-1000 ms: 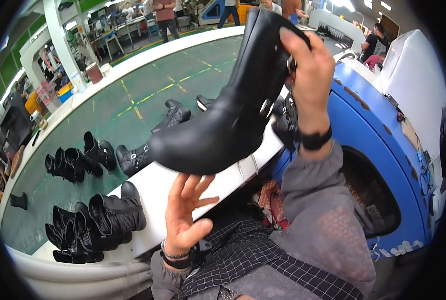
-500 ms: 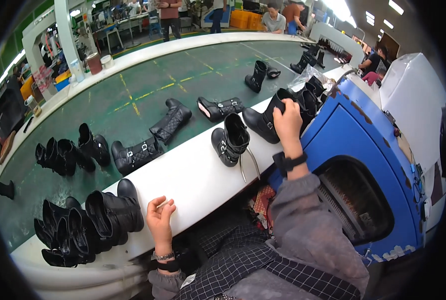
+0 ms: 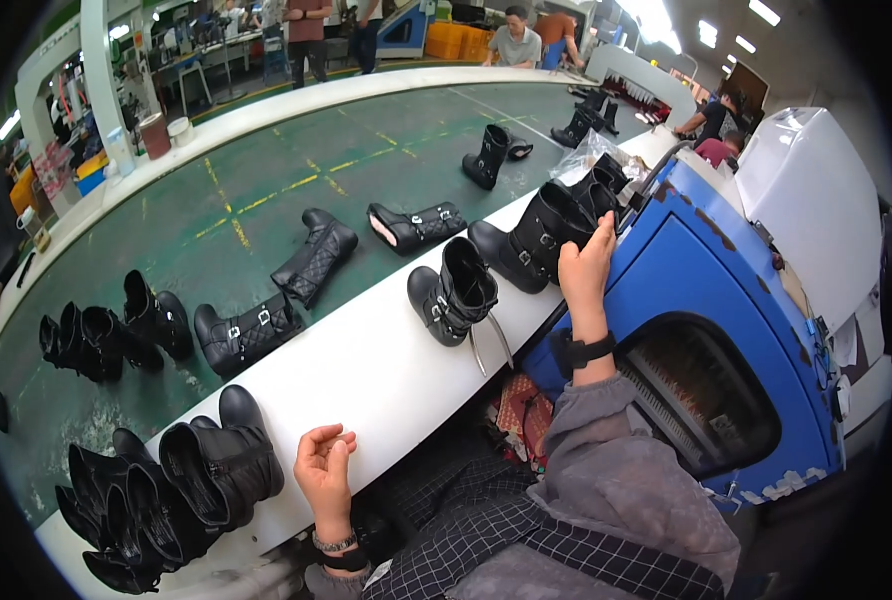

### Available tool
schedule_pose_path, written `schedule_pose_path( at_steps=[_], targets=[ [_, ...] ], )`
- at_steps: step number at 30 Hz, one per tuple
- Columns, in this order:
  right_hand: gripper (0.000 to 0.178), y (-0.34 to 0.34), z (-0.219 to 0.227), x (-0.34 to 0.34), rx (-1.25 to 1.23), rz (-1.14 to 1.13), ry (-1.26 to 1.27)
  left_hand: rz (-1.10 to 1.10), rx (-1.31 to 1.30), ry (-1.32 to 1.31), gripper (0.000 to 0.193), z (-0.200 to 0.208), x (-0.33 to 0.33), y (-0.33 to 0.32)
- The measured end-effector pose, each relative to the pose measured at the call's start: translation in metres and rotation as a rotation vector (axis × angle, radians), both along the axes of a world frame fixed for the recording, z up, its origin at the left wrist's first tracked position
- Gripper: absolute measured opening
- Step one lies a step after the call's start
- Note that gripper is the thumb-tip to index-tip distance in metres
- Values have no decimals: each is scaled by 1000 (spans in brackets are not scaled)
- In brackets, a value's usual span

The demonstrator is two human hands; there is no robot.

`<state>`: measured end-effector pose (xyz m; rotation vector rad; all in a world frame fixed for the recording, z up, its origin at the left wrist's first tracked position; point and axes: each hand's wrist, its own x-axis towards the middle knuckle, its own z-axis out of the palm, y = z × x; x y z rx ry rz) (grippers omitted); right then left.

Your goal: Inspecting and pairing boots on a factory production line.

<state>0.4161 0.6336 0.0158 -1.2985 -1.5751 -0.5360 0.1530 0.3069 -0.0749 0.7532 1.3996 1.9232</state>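
In the head view, hold the right hand [image 3: 584, 270] right beside the tall boot [image 3: 526, 255], with fingers straight and mostly together; cannot tell whether touching its shaft. Have that boot upright on the white table [image 3: 386, 380], with its toe to the left. Hold the left hand [image 3: 324, 475] over the table's near edge, with fingers loosely curled and a gap before the thumb. Wear a black band [image 3: 588, 350] on the right wrist. Between the hands, but nearer the right one, see a short boot [image 3: 453, 295] upright on the table, just beside metal prongs [image 3: 478, 348]. Farther left on the table, find a cluster of boots [image 3: 221, 470], packed close together. On the green surface [image 3: 266, 170] beyond, make out a quilted boot [image 3: 316, 255] and a buckled boot [image 3: 246, 340] lying near each other, with a row of boots [image 3: 106, 335] farther left. To the right, note a blue machine [image 3: 686, 260]; across the surface, a person in grey [image 3: 516, 45]
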Motion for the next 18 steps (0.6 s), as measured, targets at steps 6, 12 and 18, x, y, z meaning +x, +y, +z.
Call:
schedule_pose_path(
  at_steps=[6, 12, 18],
  targets=[
    [58, -31, 32, -7, -327, 100, 78, -9, 21, -16, 19, -1, 2, 1],
    [41, -48, 30, -9, -331, 206, 0, 8, -19, -24, 18, 3, 6, 1],
    [44, -63, 22, -9, -294, 310, 71, -3, -17, 3, 16, -4, 7, 6]
  ],
)
